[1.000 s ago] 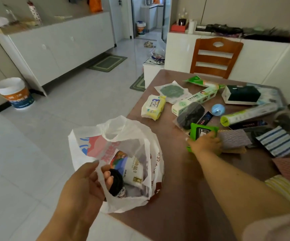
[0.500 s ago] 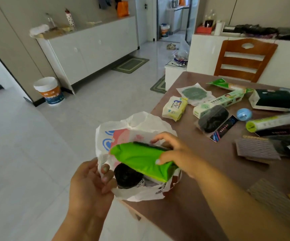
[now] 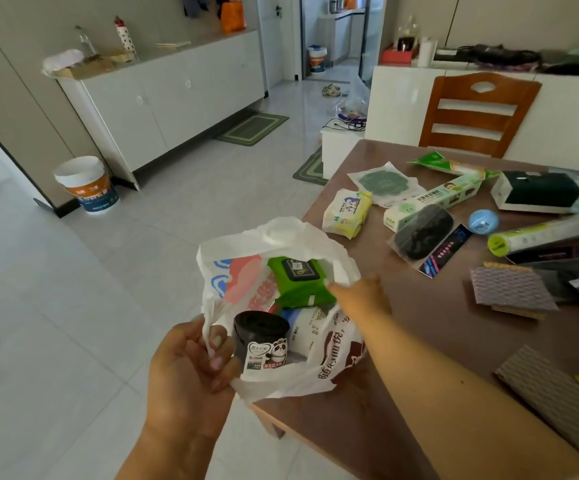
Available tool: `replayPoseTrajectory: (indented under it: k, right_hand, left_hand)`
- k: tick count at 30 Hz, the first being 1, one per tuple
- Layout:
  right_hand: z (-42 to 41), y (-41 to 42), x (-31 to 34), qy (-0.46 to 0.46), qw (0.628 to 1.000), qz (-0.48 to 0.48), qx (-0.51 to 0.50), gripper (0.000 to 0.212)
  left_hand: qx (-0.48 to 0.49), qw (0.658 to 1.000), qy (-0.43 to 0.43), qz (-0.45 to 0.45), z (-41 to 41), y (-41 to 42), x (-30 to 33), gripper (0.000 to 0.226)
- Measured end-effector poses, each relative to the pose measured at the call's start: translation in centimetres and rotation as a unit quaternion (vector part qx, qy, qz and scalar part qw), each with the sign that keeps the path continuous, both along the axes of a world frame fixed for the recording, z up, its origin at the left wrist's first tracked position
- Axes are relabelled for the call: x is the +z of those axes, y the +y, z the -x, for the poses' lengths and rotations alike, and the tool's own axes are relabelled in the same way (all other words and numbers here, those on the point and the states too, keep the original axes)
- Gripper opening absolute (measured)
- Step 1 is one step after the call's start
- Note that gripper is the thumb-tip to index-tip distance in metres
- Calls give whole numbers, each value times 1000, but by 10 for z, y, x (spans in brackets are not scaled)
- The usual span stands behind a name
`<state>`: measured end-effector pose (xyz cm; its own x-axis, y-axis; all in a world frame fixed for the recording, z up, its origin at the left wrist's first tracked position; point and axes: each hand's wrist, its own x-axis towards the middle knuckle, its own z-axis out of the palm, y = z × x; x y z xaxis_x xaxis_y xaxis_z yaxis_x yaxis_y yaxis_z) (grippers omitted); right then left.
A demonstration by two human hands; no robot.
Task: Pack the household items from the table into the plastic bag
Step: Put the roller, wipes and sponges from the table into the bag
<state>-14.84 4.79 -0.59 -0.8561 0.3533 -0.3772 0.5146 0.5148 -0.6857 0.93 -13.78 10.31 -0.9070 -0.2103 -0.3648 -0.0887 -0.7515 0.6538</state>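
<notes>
At the table (image 3: 419, 341) corner, left hand (image 3: 184, 372) fingers pinch the plastic bag (image 3: 322, 379) rim; right hand (image 3: 362, 296) fingers' state unclear.

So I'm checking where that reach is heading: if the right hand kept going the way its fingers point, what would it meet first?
Probably the green wipes pack inside the plastic bag; the right hand already seems close to it.

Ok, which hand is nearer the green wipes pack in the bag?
Right. The right hand is at the green wipes pack's edge, fingertips about touching it. The left hand grips the plastic bag's rim, lower left.
</notes>
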Motion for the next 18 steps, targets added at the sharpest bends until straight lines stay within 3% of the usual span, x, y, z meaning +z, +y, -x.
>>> replayPoseTrajectory:
  k: [3, 9, 11, 13, 15, 17, 18]
  right_hand:
    - [6, 0, -22, -79, 983, 162, 20, 58]
    - [22, 27, -29, -54, 979, 193, -42, 53]
    - [24, 43, -17, -47, 989, 139, -4, 78]
    - [22, 51, -3, 13, 996, -33, 86, 104]
    - [14, 41, 13, 136, 940, -211, 229, 100]
    - [19, 26, 20, 319, 837, -288, 339, 65]
    - [26, 23, 20, 387, 806, -288, 344, 41]
  left_hand:
    - [-14, 1000, 5, 2, 6, 3, 0, 16]
    - [-27, 999, 19, 19, 23, 13, 0, 15]
    - [-38, 999, 22, 21, 30, 20, -3, 14]
    - [-52, 998, 26, 15, 37, 27, -6, 15]
    - [-57, 998, 24, 14, 41, 33, -7, 20]
    - [-58, 998, 23, 17, 45, 38, -7, 19]
    - [-58, 998, 26, 18, 46, 40, -6, 18]
